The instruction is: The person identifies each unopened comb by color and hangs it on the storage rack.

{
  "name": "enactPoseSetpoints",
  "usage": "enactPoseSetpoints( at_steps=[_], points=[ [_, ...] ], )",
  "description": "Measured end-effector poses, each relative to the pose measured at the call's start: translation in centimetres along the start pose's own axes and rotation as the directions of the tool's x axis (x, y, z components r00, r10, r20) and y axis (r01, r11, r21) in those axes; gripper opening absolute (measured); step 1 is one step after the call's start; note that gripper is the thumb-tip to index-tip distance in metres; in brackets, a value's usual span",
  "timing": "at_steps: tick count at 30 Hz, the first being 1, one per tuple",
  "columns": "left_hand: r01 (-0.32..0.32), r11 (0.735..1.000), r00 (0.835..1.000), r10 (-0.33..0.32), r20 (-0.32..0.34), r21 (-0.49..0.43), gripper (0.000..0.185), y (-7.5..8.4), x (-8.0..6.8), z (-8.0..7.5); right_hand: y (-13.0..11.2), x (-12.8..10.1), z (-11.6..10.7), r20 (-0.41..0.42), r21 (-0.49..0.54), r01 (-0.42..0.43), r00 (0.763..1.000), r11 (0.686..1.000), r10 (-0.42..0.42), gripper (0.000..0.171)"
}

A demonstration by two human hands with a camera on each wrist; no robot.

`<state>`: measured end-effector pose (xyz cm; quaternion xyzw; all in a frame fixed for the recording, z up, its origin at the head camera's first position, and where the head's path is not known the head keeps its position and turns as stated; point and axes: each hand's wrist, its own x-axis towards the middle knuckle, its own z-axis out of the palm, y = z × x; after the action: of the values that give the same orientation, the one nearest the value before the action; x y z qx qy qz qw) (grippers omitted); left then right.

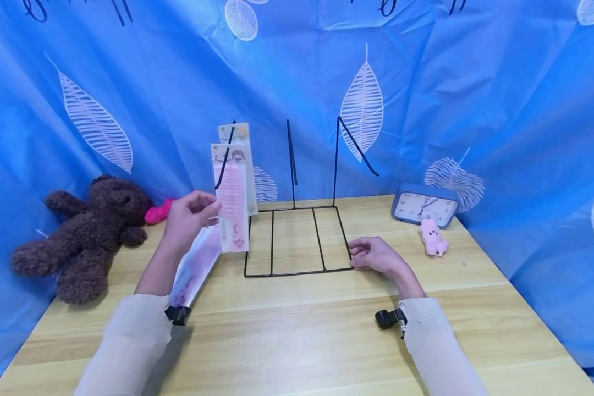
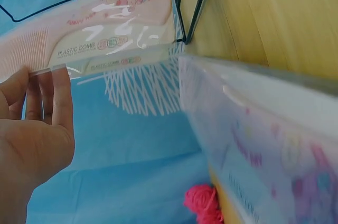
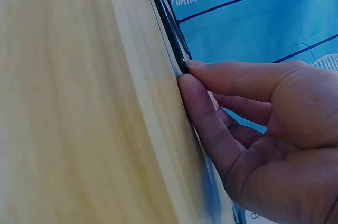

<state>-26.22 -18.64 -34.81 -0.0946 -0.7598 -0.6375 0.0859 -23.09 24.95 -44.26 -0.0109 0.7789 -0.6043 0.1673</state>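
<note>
My left hand (image 1: 209,209) pinches the left edge of a pink plastic comb package (image 1: 231,206) and holds it upright beside the left hook of a black wire rack (image 1: 297,272). A second comb package (image 1: 235,133) hangs on that hook behind it. In the left wrist view the fingers (image 2: 50,97) lie along the held package (image 2: 105,28). A third, larger package (image 1: 195,269) slants down under my left wrist; what holds it is hidden. My right hand (image 1: 355,256) rests on the table with curled fingers, its thumb and index finger pinching the rack's front right corner (image 3: 168,26).
A brown teddy bear (image 1: 89,231) and a pink fluffy item (image 1: 158,212) lie at the table's left back. A blue clock (image 1: 424,206) and a small pink plush toy (image 1: 433,237) stand at the right back. Blue leaf-print cloth (image 1: 475,82) surrounds the wooden table (image 1: 302,341).
</note>
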Motion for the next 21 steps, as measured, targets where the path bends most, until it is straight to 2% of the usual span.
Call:
enactPoseSetpoints(
  at_steps=[8, 13, 21],
  points=[
    [0.037, 0.996, 0.998, -0.04, -0.043, -0.087, 0.023, -0.4, 1.7, 1.1, -0.1, 0.0, 0.0, -0.008, -0.017, -0.005, 1.0, 1.0, 0.005, 0.061],
    [0.052, 0.994, 0.995, -0.06, -0.082, -0.092, 0.016, -0.7, 2.4, 1.7, 0.0, 0.2, -0.1, -0.001, -0.021, 0.008, 1.0, 1.0, -0.008, 0.061],
    [0.076, 0.992, 0.988, -0.088, -0.126, -0.098, 0.016, -1.1, 3.5, 2.4, -0.2, 0.0, 0.0, 0.003, -0.038, 0.001, 1.0, 0.999, -0.001, 0.061]
  ],
)
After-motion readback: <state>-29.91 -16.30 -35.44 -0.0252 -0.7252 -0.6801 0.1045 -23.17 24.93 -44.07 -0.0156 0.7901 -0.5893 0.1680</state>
